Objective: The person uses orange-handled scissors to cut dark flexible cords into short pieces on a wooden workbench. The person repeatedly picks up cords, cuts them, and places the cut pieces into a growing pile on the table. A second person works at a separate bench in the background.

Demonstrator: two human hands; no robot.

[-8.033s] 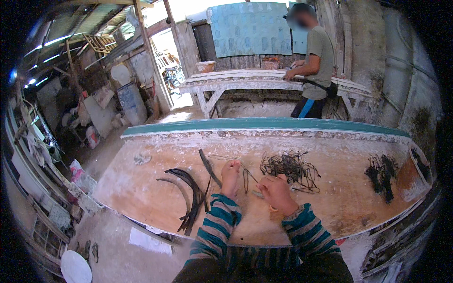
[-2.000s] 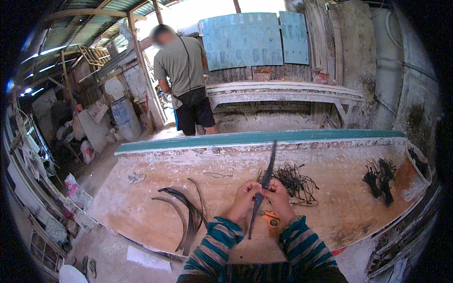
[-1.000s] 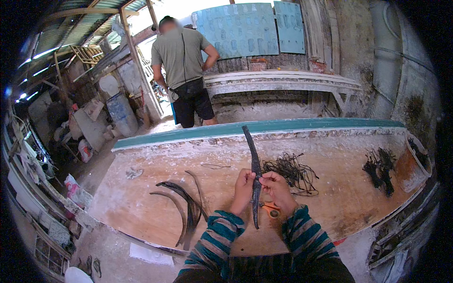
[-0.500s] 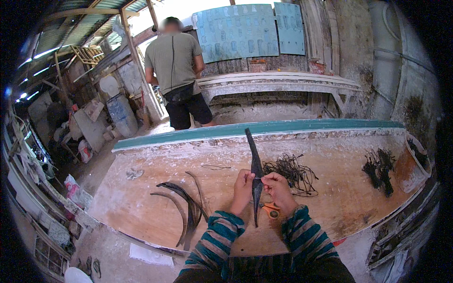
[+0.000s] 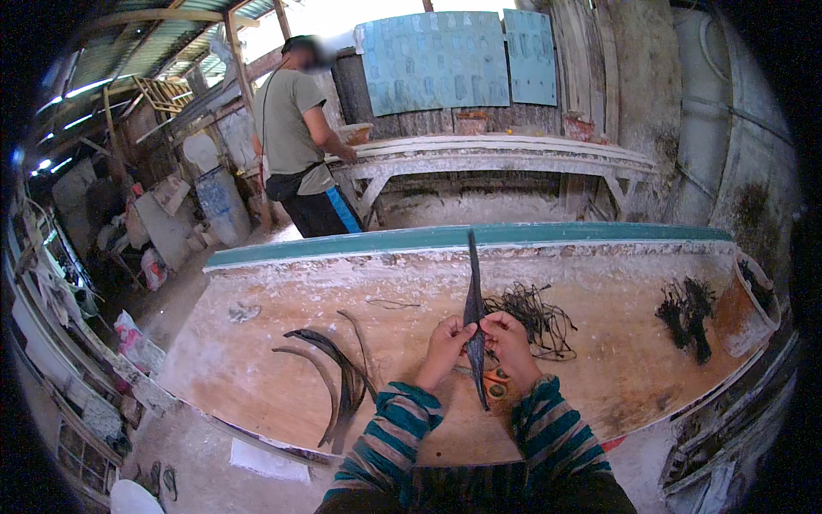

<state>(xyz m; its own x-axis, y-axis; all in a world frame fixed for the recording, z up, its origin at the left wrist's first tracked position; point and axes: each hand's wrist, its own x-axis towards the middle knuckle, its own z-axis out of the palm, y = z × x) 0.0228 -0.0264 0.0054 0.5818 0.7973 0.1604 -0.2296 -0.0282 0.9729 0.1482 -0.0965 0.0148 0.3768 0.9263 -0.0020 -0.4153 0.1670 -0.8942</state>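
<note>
A long black strip [image 5: 473, 278], narrow and pointed at both ends, stands nearly upright in the picture above the wooden table. My left hand [image 5: 447, 349] pinches its middle from the left side. At the same spot my right hand [image 5: 512, 344] has its fingers closed, pressed to the strip from the right. Whether a thin cord lies between these fingertips is too small to tell. Orange-handled scissors [image 5: 497, 383] lie just below my right hand, partly hidden by the strip. Behind that hand is a tangled heap of thin black cords [image 5: 544, 317].
Curved dark strips [image 5: 349, 377] lie on the table [image 5: 248, 360] to the left. Tied bundles of black cord [image 5: 695, 321] sit at the right beside a dusty orange bucket [image 5: 743, 313]. A teal board [image 5: 548, 231] edges the far side. Beyond it, a person [image 5: 295, 128] stands at a whitened bench [image 5: 479, 158].
The strip has turned and shifted slightly right in my hands, its upper tip moving right. The person behind has turned to the right, with a hand at the bench.
</note>
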